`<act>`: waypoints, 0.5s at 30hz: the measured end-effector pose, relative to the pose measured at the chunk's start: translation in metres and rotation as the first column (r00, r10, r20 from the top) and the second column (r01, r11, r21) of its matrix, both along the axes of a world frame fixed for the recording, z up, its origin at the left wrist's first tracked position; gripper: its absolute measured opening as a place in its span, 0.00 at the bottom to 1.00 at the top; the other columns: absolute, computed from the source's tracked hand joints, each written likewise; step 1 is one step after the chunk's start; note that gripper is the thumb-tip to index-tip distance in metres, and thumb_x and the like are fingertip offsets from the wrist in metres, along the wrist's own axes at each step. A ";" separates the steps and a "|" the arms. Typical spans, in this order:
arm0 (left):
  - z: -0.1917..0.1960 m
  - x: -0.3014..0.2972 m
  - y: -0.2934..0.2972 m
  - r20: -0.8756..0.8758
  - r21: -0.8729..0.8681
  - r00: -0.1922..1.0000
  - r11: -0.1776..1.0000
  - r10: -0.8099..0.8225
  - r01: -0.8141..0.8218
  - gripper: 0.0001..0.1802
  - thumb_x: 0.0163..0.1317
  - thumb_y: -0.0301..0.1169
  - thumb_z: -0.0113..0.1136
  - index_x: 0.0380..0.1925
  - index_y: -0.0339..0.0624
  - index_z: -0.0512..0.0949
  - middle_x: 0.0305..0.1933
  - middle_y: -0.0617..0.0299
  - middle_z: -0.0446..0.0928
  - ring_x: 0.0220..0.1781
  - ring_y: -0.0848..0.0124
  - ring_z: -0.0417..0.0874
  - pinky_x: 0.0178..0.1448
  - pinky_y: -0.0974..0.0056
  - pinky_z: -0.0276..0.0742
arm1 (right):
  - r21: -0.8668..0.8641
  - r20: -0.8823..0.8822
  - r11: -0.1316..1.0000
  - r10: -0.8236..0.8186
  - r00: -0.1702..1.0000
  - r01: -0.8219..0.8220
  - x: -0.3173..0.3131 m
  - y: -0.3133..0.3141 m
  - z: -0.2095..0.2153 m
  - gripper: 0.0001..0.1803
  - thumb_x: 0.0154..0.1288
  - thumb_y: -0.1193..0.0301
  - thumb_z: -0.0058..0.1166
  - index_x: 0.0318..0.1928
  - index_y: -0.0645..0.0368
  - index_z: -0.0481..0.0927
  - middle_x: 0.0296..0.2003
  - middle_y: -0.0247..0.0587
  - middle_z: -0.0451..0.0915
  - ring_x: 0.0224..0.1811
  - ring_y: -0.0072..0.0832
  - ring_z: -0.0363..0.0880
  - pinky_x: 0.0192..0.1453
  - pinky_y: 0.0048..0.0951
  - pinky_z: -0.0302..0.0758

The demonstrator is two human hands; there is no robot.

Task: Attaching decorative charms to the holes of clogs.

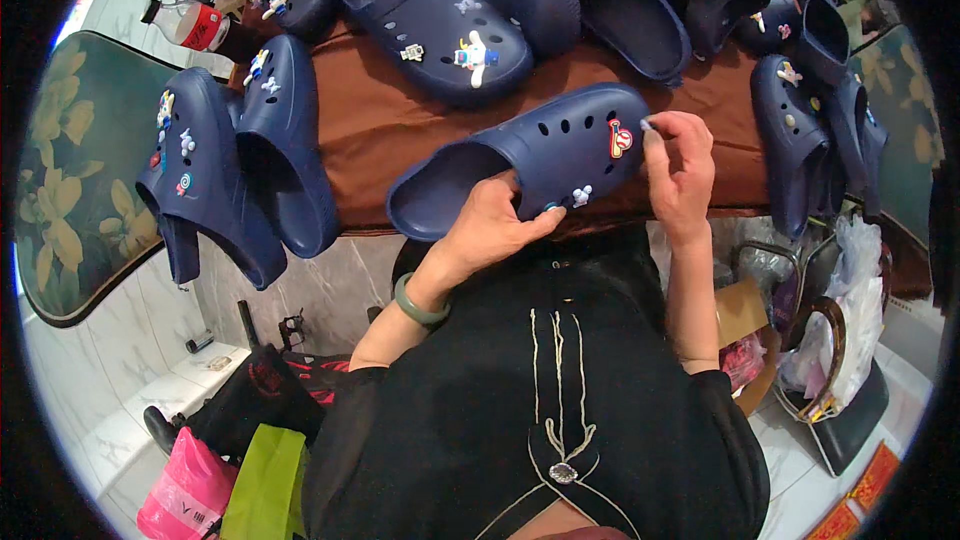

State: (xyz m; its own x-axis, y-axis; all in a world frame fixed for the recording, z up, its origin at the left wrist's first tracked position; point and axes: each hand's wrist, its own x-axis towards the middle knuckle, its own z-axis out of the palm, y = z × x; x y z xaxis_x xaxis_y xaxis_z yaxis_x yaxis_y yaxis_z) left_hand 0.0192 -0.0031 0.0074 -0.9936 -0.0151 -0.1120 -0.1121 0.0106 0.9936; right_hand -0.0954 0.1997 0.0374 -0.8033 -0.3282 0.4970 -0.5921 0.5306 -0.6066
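Observation:
A dark blue clog (562,162) lies tilted across the near edge of the brown-covered table, its toe to the right. My left hand (490,230) grips it at the opening, fingers inside and thumb along the outer side, near a small light charm (582,196). A red and white baseball charm (620,139) sits on the toe part. Beside that charm, my right hand (680,170) is closed in a pinch. Something small and pale shows at its fingertips, too small to name.
More blue clogs with charms stand at the left (215,155), the right (790,140) and the back (440,35). A bottle with a red label (195,26) lies at the far left. Floral chair backs (80,170) flank the table. Pink (185,490) and green bags (265,485) sit below.

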 end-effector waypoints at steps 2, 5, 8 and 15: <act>-0.006 0.003 -0.001 -0.043 -0.016 0.999 1.000 0.001 -0.002 0.24 0.55 0.31 0.66 0.49 0.27 0.74 0.44 0.50 0.81 0.45 0.69 0.83 0.52 0.66 0.76 | 0.069 -0.115 0.987 0.149 0.982 -0.142 0.007 -0.018 0.018 0.07 0.59 0.75 0.58 0.39 0.58 0.79 0.37 0.39 0.78 0.42 0.37 0.73 0.53 0.36 0.64; 0.002 0.003 -0.001 0.034 0.038 0.998 0.998 -0.053 0.052 0.27 0.56 0.27 0.67 0.55 0.31 0.71 0.50 0.59 0.79 0.50 0.73 0.78 0.58 0.66 0.72 | 0.135 -0.096 0.937 0.336 0.937 -0.323 0.009 -0.036 0.026 0.07 0.58 0.72 0.60 0.38 0.56 0.80 0.36 0.37 0.77 0.43 0.35 0.74 0.55 0.39 0.61; 0.000 0.001 -0.001 -0.032 0.003 0.996 0.996 -0.085 0.085 0.25 0.56 0.26 0.67 0.54 0.33 0.72 0.49 0.60 0.79 0.50 0.73 0.78 0.57 0.66 0.73 | 0.158 -0.035 0.922 0.363 0.931 -0.354 0.006 -0.049 0.022 0.06 0.57 0.71 0.61 0.36 0.55 0.80 0.36 0.36 0.78 0.44 0.33 0.74 0.56 0.39 0.59; 0.006 -0.007 -0.010 -0.009 -0.113 0.995 0.989 -0.101 0.100 0.21 0.56 0.30 0.67 0.48 0.34 0.76 0.42 0.57 0.81 0.45 0.72 0.81 0.51 0.65 0.76 | 0.113 -0.015 0.949 0.298 0.955 -0.294 -0.005 -0.068 0.018 0.06 0.55 0.70 0.62 0.35 0.53 0.81 0.36 0.35 0.77 0.44 0.33 0.74 0.55 0.38 0.60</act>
State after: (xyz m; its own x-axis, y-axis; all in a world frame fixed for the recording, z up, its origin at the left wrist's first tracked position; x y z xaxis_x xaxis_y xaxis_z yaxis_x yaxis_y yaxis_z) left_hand 0.0125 -0.0132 0.0135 -0.9922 0.0733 -0.1005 -0.0902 0.1324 0.9871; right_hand -0.1009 0.1320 0.0553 -0.6465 -0.6024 0.4683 -0.7502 0.3902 -0.5337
